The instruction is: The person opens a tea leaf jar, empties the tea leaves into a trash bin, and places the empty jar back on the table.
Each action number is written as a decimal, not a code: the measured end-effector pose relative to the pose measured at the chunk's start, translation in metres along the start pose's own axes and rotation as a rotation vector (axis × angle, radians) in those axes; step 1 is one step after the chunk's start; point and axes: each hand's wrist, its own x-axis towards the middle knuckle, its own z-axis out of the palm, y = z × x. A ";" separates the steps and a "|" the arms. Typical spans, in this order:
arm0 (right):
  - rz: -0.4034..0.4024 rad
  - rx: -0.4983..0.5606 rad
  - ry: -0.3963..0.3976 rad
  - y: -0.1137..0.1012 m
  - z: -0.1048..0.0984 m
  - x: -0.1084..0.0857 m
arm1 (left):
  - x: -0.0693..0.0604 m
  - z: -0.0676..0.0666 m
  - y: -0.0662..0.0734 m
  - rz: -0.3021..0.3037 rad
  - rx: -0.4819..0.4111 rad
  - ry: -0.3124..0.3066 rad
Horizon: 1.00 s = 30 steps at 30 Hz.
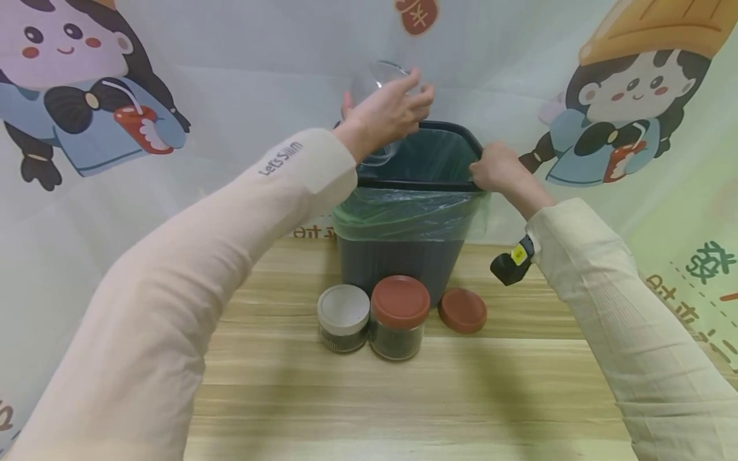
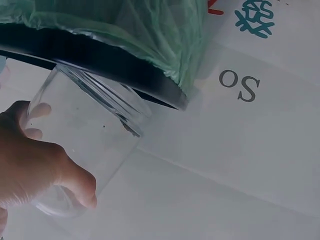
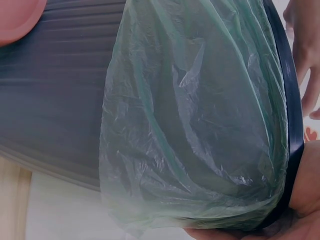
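Note:
A clear jar (image 1: 377, 78) is tipped over the bin's opening, its threaded mouth pointing down. My left hand (image 1: 392, 112) holds it round the body, fingers and thumb on opposite sides. A few dark specks cling inside the jar (image 2: 95, 135) near its mouth in the left wrist view. Beneath is a dark trash bin (image 1: 398, 262) lined with a green plastic bag (image 1: 403, 214) folded over its black rim. My right hand (image 1: 500, 168) grips the rim at the right corner; in the right wrist view its fingers show partly below the bag's edge.
In front of the bin stand a white-lidded jar (image 1: 344, 310) and a red-lidded jar (image 1: 400, 301), both with dark contents. A loose red lid (image 1: 463, 310) lies to their right on the wooden table (image 1: 403, 403). A printed cloth (image 1: 248, 96) hangs behind.

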 end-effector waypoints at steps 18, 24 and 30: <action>0.017 -0.003 -0.006 0.000 0.002 0.001 | 0.008 -0.009 0.006 -0.014 0.133 -0.034; -0.008 -0.004 0.003 0.000 0.002 0.001 | 0.006 -0.005 0.004 -0.022 0.048 -0.010; 0.006 0.013 -0.011 0.001 0.000 -0.001 | -0.001 0.004 -0.002 -0.146 -0.133 0.060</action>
